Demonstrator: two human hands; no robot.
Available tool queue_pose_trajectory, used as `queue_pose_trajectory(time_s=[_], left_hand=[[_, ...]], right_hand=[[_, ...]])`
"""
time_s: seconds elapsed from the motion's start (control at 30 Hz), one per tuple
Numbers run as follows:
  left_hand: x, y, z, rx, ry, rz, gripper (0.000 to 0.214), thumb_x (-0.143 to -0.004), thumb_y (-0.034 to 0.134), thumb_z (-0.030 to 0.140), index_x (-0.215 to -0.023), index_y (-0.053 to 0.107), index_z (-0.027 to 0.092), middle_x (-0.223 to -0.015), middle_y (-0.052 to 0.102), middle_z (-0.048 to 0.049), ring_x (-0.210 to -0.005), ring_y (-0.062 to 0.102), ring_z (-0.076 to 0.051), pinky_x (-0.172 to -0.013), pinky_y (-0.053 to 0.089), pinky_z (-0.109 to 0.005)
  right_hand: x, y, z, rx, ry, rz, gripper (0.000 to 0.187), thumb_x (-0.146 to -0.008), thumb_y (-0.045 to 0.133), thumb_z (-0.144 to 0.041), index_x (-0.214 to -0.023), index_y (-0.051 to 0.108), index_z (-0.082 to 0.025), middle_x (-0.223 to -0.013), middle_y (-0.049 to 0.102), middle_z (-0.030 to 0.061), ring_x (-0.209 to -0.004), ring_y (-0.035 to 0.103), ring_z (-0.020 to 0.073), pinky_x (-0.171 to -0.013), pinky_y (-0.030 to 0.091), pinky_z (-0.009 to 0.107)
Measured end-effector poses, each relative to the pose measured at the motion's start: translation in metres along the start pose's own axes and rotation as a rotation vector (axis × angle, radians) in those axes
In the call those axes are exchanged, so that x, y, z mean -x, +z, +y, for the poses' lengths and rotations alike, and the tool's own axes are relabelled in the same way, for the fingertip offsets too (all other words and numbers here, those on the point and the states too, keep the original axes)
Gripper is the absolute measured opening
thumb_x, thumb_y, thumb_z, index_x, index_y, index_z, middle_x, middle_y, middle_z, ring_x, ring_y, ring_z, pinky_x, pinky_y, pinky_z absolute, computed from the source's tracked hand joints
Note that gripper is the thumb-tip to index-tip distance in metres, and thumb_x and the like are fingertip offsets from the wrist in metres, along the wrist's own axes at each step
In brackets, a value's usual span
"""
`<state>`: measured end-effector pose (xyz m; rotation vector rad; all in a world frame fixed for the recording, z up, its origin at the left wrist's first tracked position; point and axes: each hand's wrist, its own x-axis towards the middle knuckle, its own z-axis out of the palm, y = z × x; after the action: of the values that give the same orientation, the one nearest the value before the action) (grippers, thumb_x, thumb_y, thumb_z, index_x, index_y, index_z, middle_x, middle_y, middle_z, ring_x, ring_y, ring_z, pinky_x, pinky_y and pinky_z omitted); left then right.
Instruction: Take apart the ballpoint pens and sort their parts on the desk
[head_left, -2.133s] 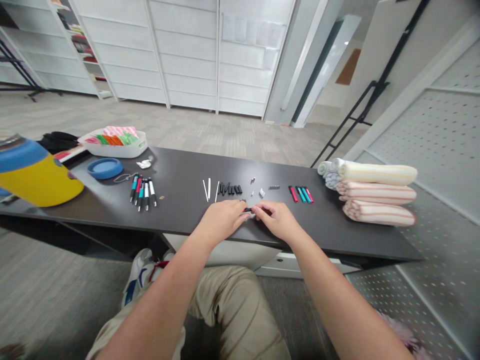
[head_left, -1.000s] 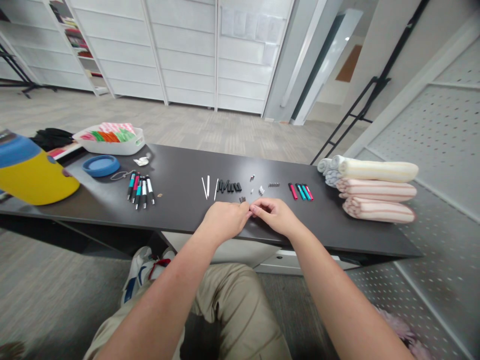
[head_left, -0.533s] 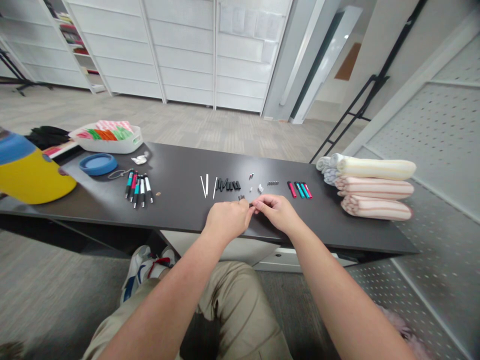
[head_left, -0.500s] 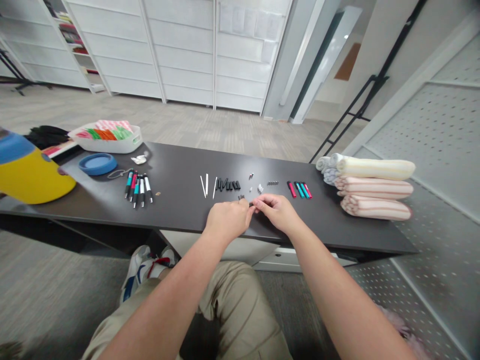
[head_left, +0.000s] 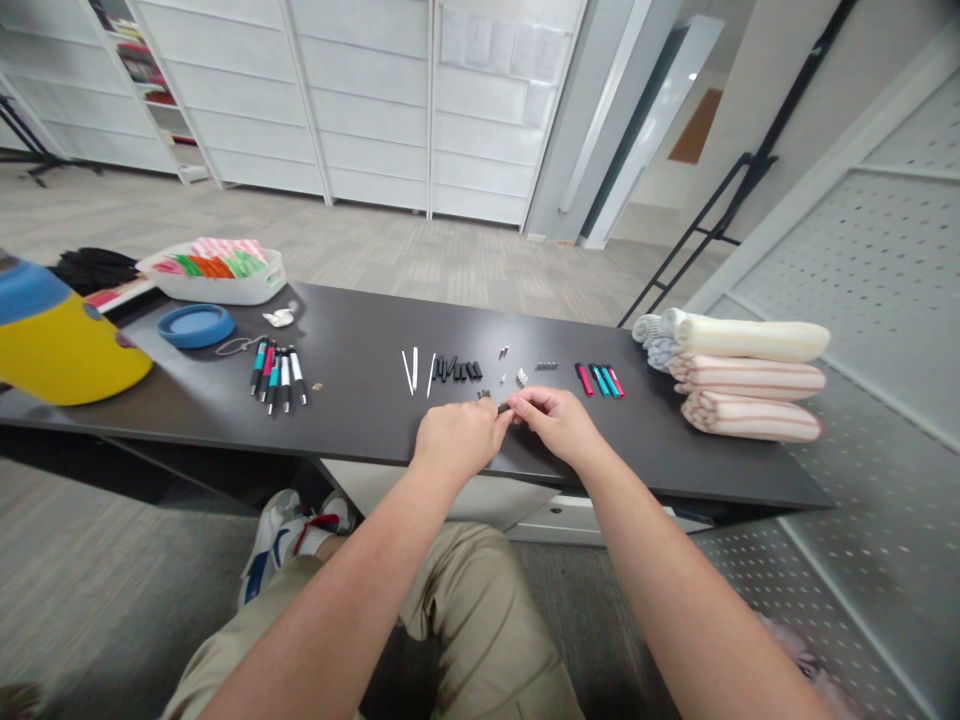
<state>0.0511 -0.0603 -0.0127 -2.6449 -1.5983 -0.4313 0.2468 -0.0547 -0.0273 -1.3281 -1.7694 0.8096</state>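
Note:
My left hand (head_left: 457,438) and my right hand (head_left: 553,422) meet over the near edge of the dark table (head_left: 360,400). Both are closed in a pinch on a small black pen part (head_left: 503,408) held between their fingertips. Just beyond lie white refills (head_left: 413,371), a row of black pen pieces (head_left: 457,370), small metal bits (head_left: 519,377), tiny springs (head_left: 547,366) and coloured pen barrels (head_left: 599,381). Several whole pens (head_left: 277,371) lie farther left.
Rolled towels (head_left: 742,380) are stacked at the table's right end. A blue lid (head_left: 196,326), a white tray of coloured packets (head_left: 217,272) and a yellow and blue container (head_left: 52,340) sit at the left. My knees and a shoe (head_left: 277,540) are below the table.
My hands have stayed together at the table's edge, with the fingers shifting slightly on the small black part. The view has drifted a little; nothing else on the table has moved.

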Motion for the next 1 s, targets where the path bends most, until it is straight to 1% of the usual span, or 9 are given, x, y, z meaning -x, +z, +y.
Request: queue_pose_trajectory(time_s=[0.13,0.23,0.33,0.43,0.53,0.6,0.73,0.87,1.0], left_hand=[[-0.001,-0.001,-0.002,0.034,0.054,-0.012,0.045,-0.107,0.039,0.052,-0.105,0.066,0.015,-0.09,0.076,-0.0155,-0.084,0.077,-0.031,-0.072,0.055,-0.036],[0.0,0.0,-0.004,0.049,0.084,-0.014,0.036,-0.105,0.047,0.048,-0.118,0.058,0.016,-0.091,0.076,-0.0129,-0.083,0.076,-0.03,-0.069,0.055,-0.034],[0.0,0.002,-0.005,0.057,0.133,0.002,0.033,-0.105,0.047,0.039,-0.127,0.052,0.016,-0.097,0.075,-0.0114,-0.084,0.076,-0.03,-0.067,0.054,-0.035],[0.0,0.002,-0.007,0.073,0.194,0.004,0.031,-0.104,0.047,0.033,-0.128,0.05,0.015,-0.1,0.074,-0.0112,-0.086,0.075,-0.029,-0.07,0.054,-0.036],[0.0,0.001,-0.008,0.107,0.254,-0.012,0.027,-0.1,0.05,0.029,-0.124,0.052,0.017,-0.098,0.074,-0.01,-0.09,0.074,-0.028,-0.076,0.054,-0.036],[0.001,-0.001,-0.01,0.14,0.289,-0.014,0.03,-0.1,0.053,0.035,-0.124,0.052,0.017,-0.101,0.074,-0.01,-0.093,0.073,-0.028,-0.079,0.054,-0.037],[0.003,-0.001,-0.011,0.148,0.312,-0.014,0.052,-0.099,0.057,0.055,-0.133,0.049,0.016,-0.111,0.075,-0.0129,-0.1,0.073,-0.029,-0.082,0.054,-0.038],[0.003,0.001,-0.009,0.066,0.245,-0.028,0.045,-0.105,0.045,0.056,-0.124,0.056,0.017,-0.104,0.076,-0.0121,-0.091,0.075,-0.03,-0.074,0.054,-0.037],[0.004,0.002,-0.005,0.018,0.199,-0.037,0.046,-0.104,0.044,0.059,-0.116,0.059,0.017,-0.095,0.076,-0.0126,-0.084,0.076,-0.032,-0.068,0.054,-0.036]], right_hand=[[0.002,0.001,0.0,0.028,-0.005,0.048,0.039,-0.095,0.063,-0.055,-0.081,0.074,-0.019,-0.068,0.066,0.0009,-0.061,0.054,0.0149,-0.059,0.041,0.027],[0.003,0.001,0.0,0.025,0.008,0.02,0.035,-0.091,0.068,-0.054,-0.09,0.078,-0.02,-0.075,0.071,0.0024,-0.065,0.059,0.0168,-0.062,0.044,0.028],[0.002,0.001,-0.002,0.018,0.002,-0.047,0.035,-0.087,0.075,-0.053,-0.1,0.08,-0.021,-0.086,0.077,0.0047,-0.071,0.064,0.0194,-0.067,0.048,0.03],[0.0,0.001,-0.004,0.027,-0.061,-0.07,0.03,-0.084,0.078,-0.05,-0.094,0.081,-0.022,-0.091,0.078,0.0056,-0.078,0.066,0.021,-0.073,0.05,0.032],[-0.001,0.001,-0.005,0.031,-0.084,-0.088,0.026,-0.085,0.078,-0.047,-0.086,0.08,-0.021,-0.086,0.076,0.0044,-0.079,0.067,0.0208,-0.076,0.05,0.031],[-0.001,0.002,-0.004,0.007,-0.057,-0.105,0.026,-0.085,0.076,-0.046,-0.085,0.079,-0.021,-0.083,0.076,0.0036,-0.078,0.068,0.0208,-0.075,0.051,0.031],[-0.001,0.004,-0.001,-0.023,-0.004,-0.099,0.024,-0.085,0.077,-0.045,-0.084,0.078,-0.021,-0.081,0.076,0.0025,-0.077,0.068,0.0204,-0.073,0.051,0.03],[-0.001,0.004,0.002,0.004,0.038,-0.105,0.025,-0.084,0.077,-0.045,-0.082,0.077,-0.02,-0.078,0.075,0.0015,-0.074,0.067,0.0188,-0.068,0.048,0.028],[-0.001,0.003,0.002,0.014,0.048,-0.099,0.025,-0.084,0.077,-0.044,-0.081,0.076,-0.019,-0.076,0.075,0.0018,-0.072,0.066,0.0186,-0.067,0.047,0.028]])
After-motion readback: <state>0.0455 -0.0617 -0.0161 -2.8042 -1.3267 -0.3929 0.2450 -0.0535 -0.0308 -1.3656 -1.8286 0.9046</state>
